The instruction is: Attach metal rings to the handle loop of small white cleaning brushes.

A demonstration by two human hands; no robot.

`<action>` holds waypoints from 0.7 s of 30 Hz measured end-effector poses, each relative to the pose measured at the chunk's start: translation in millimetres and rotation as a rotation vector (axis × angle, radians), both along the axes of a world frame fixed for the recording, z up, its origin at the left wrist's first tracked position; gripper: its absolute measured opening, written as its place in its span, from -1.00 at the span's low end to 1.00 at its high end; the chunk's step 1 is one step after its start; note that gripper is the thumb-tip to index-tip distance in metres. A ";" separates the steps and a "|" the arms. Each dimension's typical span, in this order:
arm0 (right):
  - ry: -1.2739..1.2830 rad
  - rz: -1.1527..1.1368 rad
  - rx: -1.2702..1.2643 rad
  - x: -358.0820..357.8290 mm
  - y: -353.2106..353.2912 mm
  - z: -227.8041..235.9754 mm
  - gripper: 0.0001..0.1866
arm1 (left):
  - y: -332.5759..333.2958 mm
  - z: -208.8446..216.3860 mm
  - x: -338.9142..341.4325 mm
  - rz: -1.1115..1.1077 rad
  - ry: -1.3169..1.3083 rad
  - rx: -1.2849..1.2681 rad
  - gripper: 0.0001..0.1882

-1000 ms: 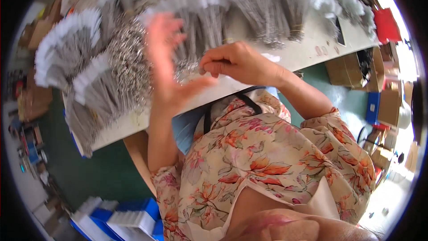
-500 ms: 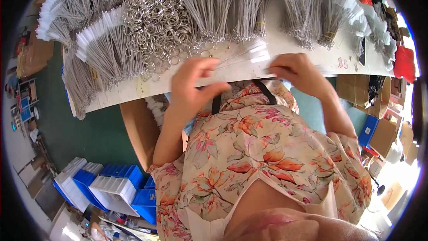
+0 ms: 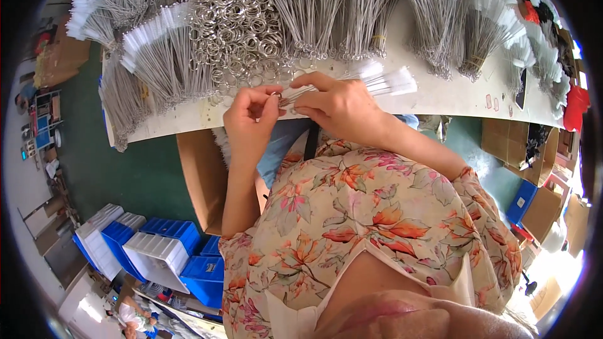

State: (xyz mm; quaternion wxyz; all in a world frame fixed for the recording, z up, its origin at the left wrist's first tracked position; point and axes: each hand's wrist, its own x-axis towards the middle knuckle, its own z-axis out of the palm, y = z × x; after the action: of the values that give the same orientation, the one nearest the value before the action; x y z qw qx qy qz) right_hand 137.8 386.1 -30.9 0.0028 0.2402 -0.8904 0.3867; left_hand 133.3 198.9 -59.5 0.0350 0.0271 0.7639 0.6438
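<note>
Over the table's near edge my two hands meet. My left hand (image 3: 250, 113) is closed, thumb and fingertips pinching a small metal ring (image 3: 277, 95). Right beside it, my right hand (image 3: 347, 108) has its thumb and fingers closed around thin wire stems. White-bristled wire brushes (image 3: 400, 81) stick out past that hand to the right, their looped ends towards the ring. Whether a stem is on the ring is hidden by my fingers. More white bristle ends (image 3: 365, 69) show just behind my right hand.
A heap of metal split rings (image 3: 235, 22) lies at the back left of the white table (image 3: 207, 124). Bundles of wire brushes (image 3: 308, 16) stand on both sides of it. Cardboard boxes (image 3: 200, 179) and blue and white crates (image 3: 160, 248) are below.
My right hand has moved left, up to my left hand, bringing brushes with it. The left hand has gone from spread fingers to a pinch on a ring.
</note>
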 end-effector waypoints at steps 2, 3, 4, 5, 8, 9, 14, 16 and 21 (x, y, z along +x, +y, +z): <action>-0.003 0.017 -0.078 -5.3 -1.8 1.6 -0.93 | 1.4 31.6 -5.8 -0.044 -0.001 0.206 -0.91; -0.011 0.038 -0.152 -8.5 -3.3 2.5 -0.92 | -2.8 40.0 -10.1 -0.097 -0.008 0.212 -0.87; -0.008 0.048 -0.156 -11.2 -2.6 5.0 -0.92 | -7.9 45.2 -14.1 -0.088 -0.003 0.208 -0.87; -0.055 0.067 -0.214 -13.8 0.2 8.7 -0.92 | -13.5 48.9 -18.3 -0.210 0.026 0.172 -0.82; -0.160 0.097 -0.334 -17.7 9.3 23.5 -0.92 | -23.5 55.4 -31.1 -0.385 0.065 0.200 -0.76; -0.221 0.107 -0.397 -17.9 10.4 26.6 -0.91 | -24.4 57.3 -34.3 -0.438 0.072 0.266 -0.76; -0.151 0.027 -0.491 -15.0 10.2 30.8 -0.91 | -12.3 64.1 -40.6 -0.419 0.142 0.333 -0.73; -0.156 0.005 -0.492 -14.2 10.2 32.7 -0.91 | -10.7 63.6 -43.0 -0.409 0.177 0.314 -0.72; -0.145 -0.034 -0.497 -13.3 10.5 36.6 -0.91 | 2.2 70.0 -37.5 -0.308 0.273 0.297 -0.65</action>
State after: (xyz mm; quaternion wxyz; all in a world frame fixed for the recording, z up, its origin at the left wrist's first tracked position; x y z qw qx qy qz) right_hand 124.4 396.6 5.8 0.0044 0.1890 -0.7698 0.6097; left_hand 95.8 201.1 10.5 0.0250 0.2348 0.6455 0.7263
